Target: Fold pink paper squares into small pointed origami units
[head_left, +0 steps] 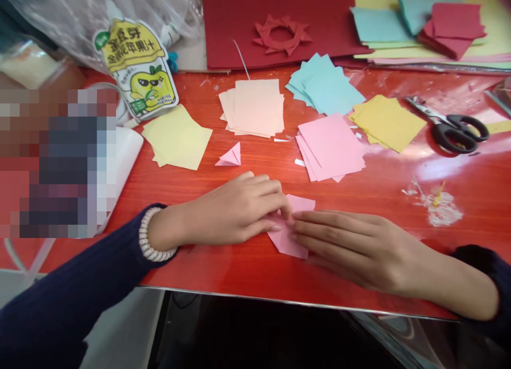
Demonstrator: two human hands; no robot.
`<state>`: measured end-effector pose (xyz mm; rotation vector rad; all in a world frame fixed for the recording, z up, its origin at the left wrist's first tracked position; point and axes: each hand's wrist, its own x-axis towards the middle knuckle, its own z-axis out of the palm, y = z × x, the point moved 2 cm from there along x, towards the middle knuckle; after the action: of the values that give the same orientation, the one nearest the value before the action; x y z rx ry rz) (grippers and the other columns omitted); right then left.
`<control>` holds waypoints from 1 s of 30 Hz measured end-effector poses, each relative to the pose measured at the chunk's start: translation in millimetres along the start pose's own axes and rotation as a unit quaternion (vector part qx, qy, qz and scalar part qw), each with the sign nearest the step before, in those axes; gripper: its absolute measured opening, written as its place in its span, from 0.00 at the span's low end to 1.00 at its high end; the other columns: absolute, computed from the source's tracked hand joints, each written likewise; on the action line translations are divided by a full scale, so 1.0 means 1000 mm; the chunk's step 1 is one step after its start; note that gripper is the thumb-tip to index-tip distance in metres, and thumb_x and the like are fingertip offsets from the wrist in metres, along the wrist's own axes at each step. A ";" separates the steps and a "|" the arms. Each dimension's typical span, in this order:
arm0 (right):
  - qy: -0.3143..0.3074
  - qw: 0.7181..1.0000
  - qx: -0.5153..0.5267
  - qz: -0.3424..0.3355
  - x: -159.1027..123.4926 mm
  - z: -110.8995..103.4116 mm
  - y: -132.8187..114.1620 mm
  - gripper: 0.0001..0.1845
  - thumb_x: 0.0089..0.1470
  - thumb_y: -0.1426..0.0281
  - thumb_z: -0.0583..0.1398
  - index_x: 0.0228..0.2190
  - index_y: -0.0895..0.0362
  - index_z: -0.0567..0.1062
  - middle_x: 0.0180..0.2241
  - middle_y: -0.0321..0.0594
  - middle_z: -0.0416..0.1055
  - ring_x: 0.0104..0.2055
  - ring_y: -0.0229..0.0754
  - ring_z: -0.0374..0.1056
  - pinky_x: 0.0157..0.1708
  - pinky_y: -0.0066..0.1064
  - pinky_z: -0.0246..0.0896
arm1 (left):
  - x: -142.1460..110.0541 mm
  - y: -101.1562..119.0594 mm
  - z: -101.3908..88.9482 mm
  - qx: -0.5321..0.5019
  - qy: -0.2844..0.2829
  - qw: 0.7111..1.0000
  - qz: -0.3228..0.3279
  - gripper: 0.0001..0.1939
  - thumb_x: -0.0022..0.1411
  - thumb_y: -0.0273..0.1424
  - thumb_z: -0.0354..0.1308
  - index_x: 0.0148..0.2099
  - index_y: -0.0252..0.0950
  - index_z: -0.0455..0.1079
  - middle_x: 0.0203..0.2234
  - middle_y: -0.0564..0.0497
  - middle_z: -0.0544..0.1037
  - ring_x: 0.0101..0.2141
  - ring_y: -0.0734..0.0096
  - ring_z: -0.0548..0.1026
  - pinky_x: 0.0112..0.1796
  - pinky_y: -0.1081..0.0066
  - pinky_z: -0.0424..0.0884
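A small sheet of pink paper (293, 246), partly folded, lies on the red table near its front edge, between my two hands. My left hand (249, 209) has its bent fingers and thumb closed on the upper left part of the sheet. From the right comes my right hand (359, 246), its long fingers held together and their tips gripping the middle of the paper against the table. The right thumb is hidden, and the fingers cover the centre of the fold. Just beyond my left hand sits a small folded pink triangle piece (230, 156).
Paper stacks in yellow (179, 137), peach (257, 108), blue (329, 84), pink (333, 148) and gold (389, 121) lie beyond my hands. Black-handled scissors (451, 126) and paper scraps (441, 206) are at right. A red folded ring (282, 34) and a juice pouch (139, 71) are farther back.
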<state>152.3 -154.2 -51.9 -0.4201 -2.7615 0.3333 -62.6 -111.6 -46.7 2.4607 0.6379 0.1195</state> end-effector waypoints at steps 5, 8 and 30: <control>-0.012 0.997 -0.048 -0.062 -0.005 0.002 -0.003 0.18 0.61 0.78 0.48 0.49 0.71 0.70 0.51 0.56 0.70 0.58 0.53 0.61 0.50 0.43 0.69 | 0.000 0.000 0.000 0.001 0.005 1.000 0.000 0.09 0.69 0.33 0.46 0.44 0.35 0.64 0.39 0.50 0.72 0.39 0.71 0.65 0.41 0.70 0.56; 0.016 0.989 -0.097 -0.111 -0.003 0.000 -0.006 0.18 0.60 0.80 0.47 0.45 0.71 0.73 0.47 0.57 0.73 0.53 0.52 0.67 0.49 0.42 0.69 | 0.000 0.001 0.000 -0.002 0.006 1.000 0.002 0.08 0.68 0.33 0.47 0.43 0.35 0.63 0.39 0.50 0.72 0.39 0.71 0.65 0.42 0.70 0.56; 0.028 0.979 -0.155 -0.127 0.005 -0.004 -0.007 0.17 0.60 0.81 0.48 0.40 0.67 0.75 0.41 0.50 0.76 0.44 0.46 0.73 0.44 0.38 0.72 | 0.002 0.001 -0.001 -0.005 0.000 1.000 -0.004 0.07 0.68 0.32 0.48 0.42 0.35 0.64 0.38 0.51 0.71 0.37 0.72 0.65 0.41 0.71 0.56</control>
<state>147.3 -158.1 -44.4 -0.1416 -2.7731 -0.1709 -60.6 -111.0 -45.0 2.4492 0.6450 0.1184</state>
